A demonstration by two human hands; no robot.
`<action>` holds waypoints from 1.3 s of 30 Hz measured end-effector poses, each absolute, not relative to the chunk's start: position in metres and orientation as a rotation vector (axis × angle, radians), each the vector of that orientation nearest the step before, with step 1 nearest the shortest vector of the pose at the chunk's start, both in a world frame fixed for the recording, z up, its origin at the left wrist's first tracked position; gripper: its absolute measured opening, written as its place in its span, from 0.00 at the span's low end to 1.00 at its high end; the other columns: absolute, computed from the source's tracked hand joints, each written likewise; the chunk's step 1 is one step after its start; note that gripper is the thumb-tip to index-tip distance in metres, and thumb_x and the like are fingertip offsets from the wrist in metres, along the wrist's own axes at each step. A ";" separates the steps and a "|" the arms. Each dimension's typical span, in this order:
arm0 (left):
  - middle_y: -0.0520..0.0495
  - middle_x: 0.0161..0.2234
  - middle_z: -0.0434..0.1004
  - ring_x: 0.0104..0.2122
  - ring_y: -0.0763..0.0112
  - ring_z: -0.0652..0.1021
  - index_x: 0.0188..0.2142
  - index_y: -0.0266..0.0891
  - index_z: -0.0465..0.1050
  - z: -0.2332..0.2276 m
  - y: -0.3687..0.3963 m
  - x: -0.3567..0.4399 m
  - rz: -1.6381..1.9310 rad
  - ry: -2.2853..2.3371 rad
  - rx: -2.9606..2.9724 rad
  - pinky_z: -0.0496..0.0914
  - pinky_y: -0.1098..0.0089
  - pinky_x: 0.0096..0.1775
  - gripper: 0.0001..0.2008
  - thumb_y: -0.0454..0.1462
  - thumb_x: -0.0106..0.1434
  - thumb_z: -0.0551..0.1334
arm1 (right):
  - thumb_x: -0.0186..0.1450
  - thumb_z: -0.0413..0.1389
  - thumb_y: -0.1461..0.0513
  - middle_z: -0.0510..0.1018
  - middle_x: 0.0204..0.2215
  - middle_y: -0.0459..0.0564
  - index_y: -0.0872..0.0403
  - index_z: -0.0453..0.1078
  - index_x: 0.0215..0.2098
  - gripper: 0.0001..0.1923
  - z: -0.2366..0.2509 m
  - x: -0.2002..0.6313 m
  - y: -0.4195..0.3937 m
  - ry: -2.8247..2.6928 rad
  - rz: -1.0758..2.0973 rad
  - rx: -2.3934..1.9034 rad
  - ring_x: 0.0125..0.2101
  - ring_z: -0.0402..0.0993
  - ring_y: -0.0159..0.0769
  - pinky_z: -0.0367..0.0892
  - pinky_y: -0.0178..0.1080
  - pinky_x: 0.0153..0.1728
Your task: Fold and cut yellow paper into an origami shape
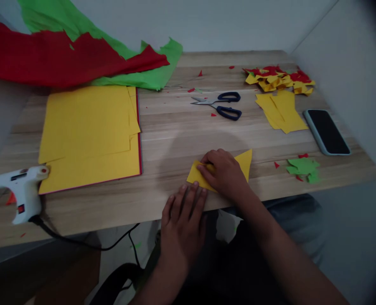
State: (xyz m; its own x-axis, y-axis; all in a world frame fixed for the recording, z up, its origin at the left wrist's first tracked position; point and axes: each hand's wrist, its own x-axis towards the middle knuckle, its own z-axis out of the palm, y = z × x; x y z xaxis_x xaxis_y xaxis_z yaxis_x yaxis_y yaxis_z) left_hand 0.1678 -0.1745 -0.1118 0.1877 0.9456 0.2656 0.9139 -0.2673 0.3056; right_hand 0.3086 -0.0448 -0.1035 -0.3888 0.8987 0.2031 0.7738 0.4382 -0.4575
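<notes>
A piece of yellow paper [244, 162] lies near the front edge of the table, partly covered by my right hand [223, 173]. The fingers of that hand are curled and pressed together on the paper's upper left part, where its edge looks folded over. My left hand [185, 212] lies flat at the table's front edge with its fingers stretched out, its fingertips at the lower left edge of the paper. Beyond the hands, dark-handled scissors [218, 103] rest on the table with their blades slightly apart.
Yellow sheets [89, 127] are stacked at left, beside a white glue gun [29, 186] with a black cord. Red crepe paper [57, 57] and green crepe paper [172, 59] lie behind. At right are yellow pieces [283, 110], folded red-yellow pieces [277, 78], green scraps [304, 167] and a phone [327, 131].
</notes>
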 end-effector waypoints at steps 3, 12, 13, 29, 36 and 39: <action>0.48 0.63 0.69 0.61 0.57 0.68 0.62 0.43 0.66 -0.112 -0.173 0.169 0.612 1.871 2.343 0.57 0.54 0.59 0.24 0.35 0.67 0.60 | 0.66 0.54 0.61 0.75 0.29 0.50 0.51 0.67 0.31 0.06 -0.103 0.309 -0.044 -2.266 0.399 -1.410 0.35 0.69 0.41 0.60 0.41 0.37; 0.47 0.63 0.68 0.61 0.54 0.67 0.63 0.45 0.65 -0.113 -0.175 0.169 0.557 1.882 2.341 0.56 0.52 0.59 0.26 0.33 0.65 0.60 | 0.66 0.55 0.62 0.75 0.29 0.49 0.51 0.67 0.30 0.06 -0.102 0.309 -0.044 -2.286 0.406 -1.382 0.34 0.69 0.41 0.60 0.41 0.38; 0.47 0.64 0.68 0.61 0.54 0.67 0.63 0.45 0.64 -0.114 -0.175 0.169 0.549 1.884 2.346 0.56 0.52 0.59 0.27 0.33 0.65 0.60 | 0.66 0.55 0.62 0.75 0.29 0.49 0.51 0.67 0.30 0.06 -0.102 0.309 -0.044 -2.292 0.402 -1.375 0.34 0.68 0.41 0.60 0.41 0.38; 0.39 0.68 0.59 0.64 0.44 0.62 0.70 0.38 0.47 -0.097 -0.166 0.141 0.359 1.934 2.319 0.54 0.44 0.59 0.40 0.31 0.60 0.59 | 0.68 0.53 0.60 0.77 0.31 0.49 0.51 0.67 0.31 0.07 -0.100 0.308 -0.043 -2.328 0.424 -1.381 0.36 0.68 0.41 0.58 0.42 0.39; 0.47 0.65 0.65 0.64 0.54 0.64 0.65 0.39 0.60 -0.104 -0.173 0.158 0.455 1.726 2.439 0.50 0.51 0.63 0.27 0.32 0.66 0.58 | 0.66 0.55 0.62 0.77 0.30 0.48 0.52 0.67 0.31 0.05 -0.103 0.308 -0.043 -2.303 0.411 -1.361 0.35 0.68 0.41 0.58 0.41 0.39; 0.47 0.65 0.65 0.63 0.57 0.65 0.65 0.39 0.60 -0.108 -0.174 0.162 0.490 1.789 2.413 0.49 0.53 0.64 0.29 0.33 0.66 0.59 | 0.66 0.56 0.62 0.76 0.30 0.48 0.52 0.67 0.31 0.05 -0.104 0.309 -0.043 -2.296 0.419 -1.354 0.35 0.68 0.40 0.57 0.40 0.38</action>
State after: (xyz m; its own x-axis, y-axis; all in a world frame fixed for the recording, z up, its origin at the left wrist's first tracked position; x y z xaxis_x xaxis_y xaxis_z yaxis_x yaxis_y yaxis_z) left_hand 0.1624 -0.1740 -0.1080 0.2589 0.9456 0.1971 0.9140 -0.3058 0.2667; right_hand 0.3085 -0.0428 -0.1041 -0.4241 0.8794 0.2164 0.7462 0.4747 -0.4668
